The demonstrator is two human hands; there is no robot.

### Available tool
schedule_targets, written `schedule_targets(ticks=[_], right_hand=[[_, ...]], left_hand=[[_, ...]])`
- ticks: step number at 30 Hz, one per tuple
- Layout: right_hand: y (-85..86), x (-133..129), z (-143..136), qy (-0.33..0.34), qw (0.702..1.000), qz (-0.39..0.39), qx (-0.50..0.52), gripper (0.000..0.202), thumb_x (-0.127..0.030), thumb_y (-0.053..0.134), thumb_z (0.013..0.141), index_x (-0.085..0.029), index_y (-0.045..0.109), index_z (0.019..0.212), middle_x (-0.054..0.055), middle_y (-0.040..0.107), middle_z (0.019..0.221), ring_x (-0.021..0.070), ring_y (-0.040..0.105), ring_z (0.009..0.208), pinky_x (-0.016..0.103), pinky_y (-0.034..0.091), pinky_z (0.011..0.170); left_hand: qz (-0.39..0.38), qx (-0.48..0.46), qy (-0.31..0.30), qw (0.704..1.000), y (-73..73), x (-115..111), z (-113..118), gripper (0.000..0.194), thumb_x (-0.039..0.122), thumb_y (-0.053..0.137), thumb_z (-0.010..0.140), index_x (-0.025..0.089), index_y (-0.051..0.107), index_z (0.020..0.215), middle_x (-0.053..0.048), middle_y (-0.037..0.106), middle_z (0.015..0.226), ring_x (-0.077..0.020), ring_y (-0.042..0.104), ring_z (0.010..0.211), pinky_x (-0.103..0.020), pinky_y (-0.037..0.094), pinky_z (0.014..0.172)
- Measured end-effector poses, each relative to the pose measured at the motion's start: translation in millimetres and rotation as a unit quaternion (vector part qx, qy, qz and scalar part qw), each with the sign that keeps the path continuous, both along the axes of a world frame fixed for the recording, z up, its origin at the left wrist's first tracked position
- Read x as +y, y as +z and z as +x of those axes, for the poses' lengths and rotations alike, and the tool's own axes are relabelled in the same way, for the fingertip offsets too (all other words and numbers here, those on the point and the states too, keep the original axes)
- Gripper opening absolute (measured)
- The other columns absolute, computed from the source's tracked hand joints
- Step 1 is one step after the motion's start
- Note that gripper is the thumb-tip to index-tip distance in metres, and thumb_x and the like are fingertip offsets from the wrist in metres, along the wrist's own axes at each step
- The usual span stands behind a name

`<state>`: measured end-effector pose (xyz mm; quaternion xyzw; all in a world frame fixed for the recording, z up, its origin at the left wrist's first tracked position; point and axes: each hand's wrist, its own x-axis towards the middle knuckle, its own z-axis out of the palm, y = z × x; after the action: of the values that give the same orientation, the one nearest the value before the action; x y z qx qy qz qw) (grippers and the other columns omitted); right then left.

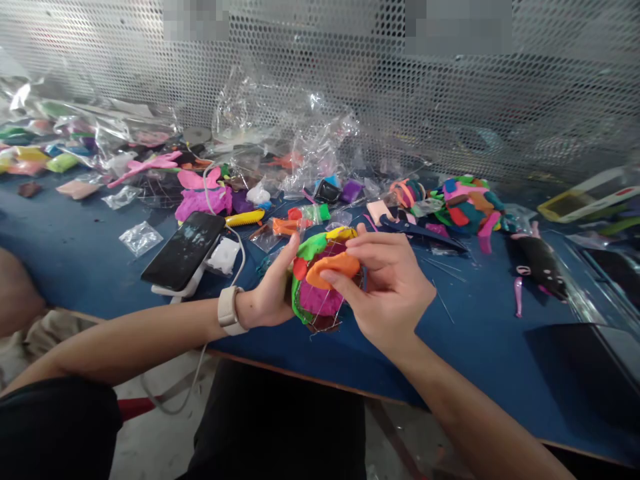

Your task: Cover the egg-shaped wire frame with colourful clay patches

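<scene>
Seen from the head camera, a person seated at a blue table works a multicoloured clay ball built on a thin wire frame, held just above the table's near edge. The left hand, a pale watch on its wrist, cups the ball from the left side, its fingers curled behind the clay and its thumb raised along the green patch. The right hand closes from the right, thumb and forefinger pinched on an orange clay piece that lies pressed against the ball's front.

Just left of the hands, a black phone rests tilted on a white block, with a white cable running beside it. Behind the ball lie blue-handled scissors, a yellow tool and a pink clay figure. Farther right sits a heap of mixed clay scraps, and beside it a black clay figure. Crumpled clear plastic wrappers pile up along a perforated metal screen at the back of the table.
</scene>
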<state>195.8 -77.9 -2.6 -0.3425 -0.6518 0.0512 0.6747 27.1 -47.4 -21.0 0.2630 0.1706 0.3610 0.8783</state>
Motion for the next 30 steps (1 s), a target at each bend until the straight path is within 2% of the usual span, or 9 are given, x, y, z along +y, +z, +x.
schedule_targets(ticks=[5, 12, 17, 20, 24, 27, 30], right_hand=[[0.0, 0.5, 0.0, -0.026, 0.999, 0.025, -0.019, 0.031, -0.028, 0.101, 0.094, -0.031, 0.079, 0.115, 0.003, 0.08, 0.111, 0.0254, 0.082, 0.101, 0.061, 0.074, 0.114], [-1.1, -1.5, 2.4, -0.047, 0.998, 0.013, -0.027, 0.033, -0.037, 0.104, 0.092, -0.034, 0.079, 0.113, 0.004, 0.08, 0.107, 0.0288, 0.081, 0.098, 0.068, 0.072, 0.116], [-1.3, 0.8, 6.0, -0.079, 0.996, 0.0, -0.037, 0.027, -0.045, 0.1, 0.094, -0.035, 0.079, 0.107, 0.004, 0.079, 0.099, 0.0302, 0.079, 0.096, 0.07, 0.071, 0.115], [0.6, 2.7, 7.6, -0.061, 0.998, 0.011, -0.026, 0.024, -0.038, 0.099, 0.095, -0.034, 0.079, 0.108, 0.002, 0.079, 0.099, 0.0289, 0.078, 0.096, 0.067, 0.071, 0.115], [2.7, 3.0, 8.6, -0.043, 0.999, 0.022, -0.024, 0.028, -0.027, 0.099, 0.093, -0.035, 0.08, 0.113, 0.002, 0.079, 0.101, 0.0277, 0.077, 0.094, 0.063, 0.071, 0.11], [3.7, 1.9, 9.7, -0.058, 0.997, 0.028, -0.049, 0.028, -0.027, 0.098, 0.093, -0.035, 0.079, 0.113, 0.002, 0.079, 0.101, 0.0281, 0.076, 0.096, 0.062, 0.068, 0.111], [5.4, 1.2, 11.9, -0.087, 0.994, 0.016, -0.065, 0.025, -0.033, 0.097, 0.093, -0.034, 0.08, 0.112, 0.004, 0.08, 0.109, 0.031, 0.077, 0.106, 0.061, 0.067, 0.111]], left_hand=[[0.013, 0.023, -0.007, 1.0, -1.6, 1.3, -4.1, 0.054, 0.064, 0.084, 0.102, 0.017, 0.086, 0.13, -0.012, 0.09, 0.13, -0.0374, 0.082, 0.137, -0.048, 0.062, 0.125], [0.033, 0.051, -0.014, 0.998, -4.7, 1.1, -6.2, 0.058, 0.068, 0.084, 0.097, 0.016, 0.087, 0.123, -0.013, 0.09, 0.124, -0.0359, 0.086, 0.122, -0.044, 0.068, 0.108], [0.036, 0.044, -0.022, 0.998, -3.3, 0.9, -6.9, 0.055, 0.066, 0.083, 0.098, 0.017, 0.087, 0.122, -0.014, 0.09, 0.124, -0.0403, 0.083, 0.132, -0.05, 0.066, 0.115], [0.036, 0.044, -0.022, 0.998, -3.8, 1.0, -6.5, 0.055, 0.066, 0.081, 0.099, 0.017, 0.087, 0.123, -0.014, 0.09, 0.126, -0.041, 0.082, 0.136, -0.051, 0.065, 0.117], [0.031, 0.042, -0.025, 0.998, -5.4, 1.8, -6.4, 0.053, 0.066, 0.08, 0.1, 0.018, 0.087, 0.123, -0.012, 0.09, 0.126, -0.0384, 0.084, 0.13, -0.048, 0.067, 0.113], [0.041, 0.047, -0.032, 0.998, -6.4, 2.2, -7.8, 0.057, 0.069, 0.084, 0.097, 0.017, 0.087, 0.121, -0.012, 0.09, 0.128, -0.0369, 0.085, 0.126, -0.045, 0.068, 0.109], [0.044, 0.049, -0.039, 0.997, -6.3, 1.9, -9.5, 0.056, 0.068, 0.083, 0.098, 0.017, 0.086, 0.121, -0.013, 0.09, 0.124, -0.0384, 0.085, 0.128, -0.047, 0.068, 0.111]])
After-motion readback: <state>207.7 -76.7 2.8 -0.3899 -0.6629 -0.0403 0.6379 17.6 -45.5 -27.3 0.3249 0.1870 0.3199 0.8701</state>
